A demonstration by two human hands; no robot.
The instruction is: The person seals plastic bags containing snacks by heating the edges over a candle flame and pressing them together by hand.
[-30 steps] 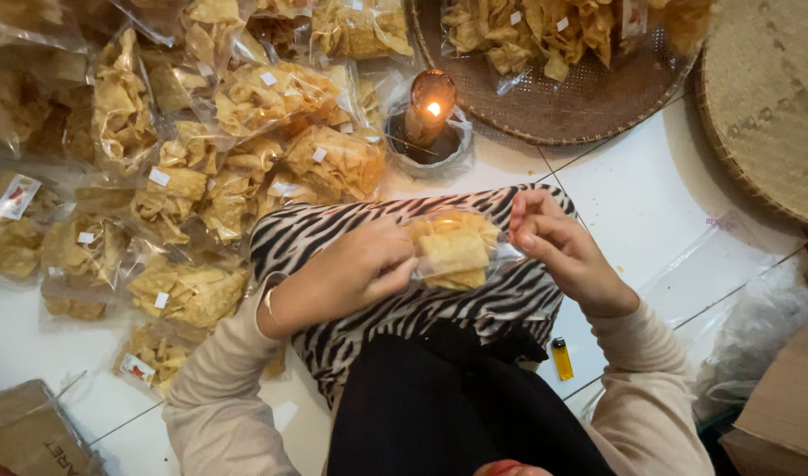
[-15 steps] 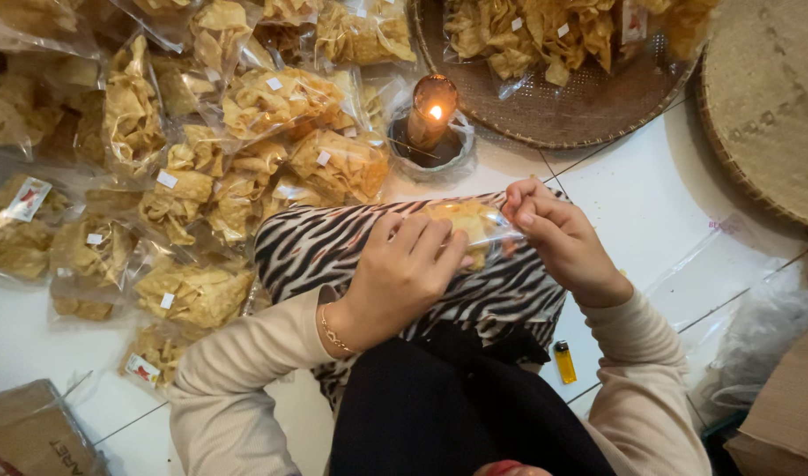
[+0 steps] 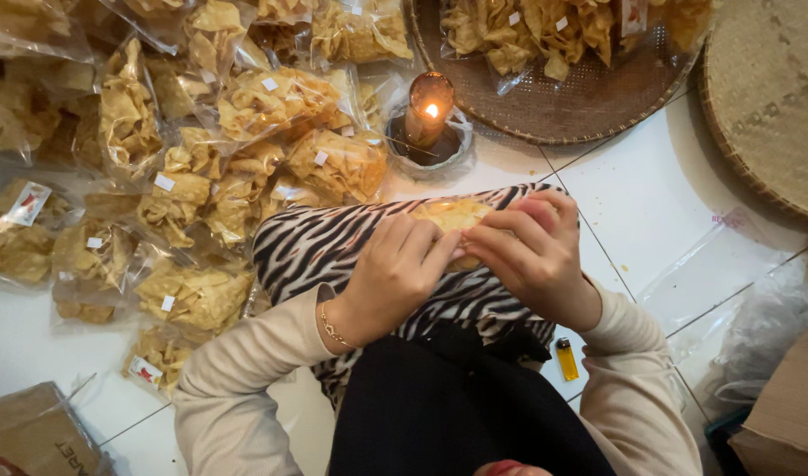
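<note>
Both hands curl around the chip packet.

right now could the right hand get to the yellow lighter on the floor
Probably yes, once it lets go. The right hand is busy pinching the bag of chips with the left hand, but the yellow lighter lies just beside the right forearm on bare tile, nothing covering it.

Looks like a home snack-packing setup: someone's sitting on a white tiled floor, with bagged chips piling up beside woven trays and a burning candle.
</note>
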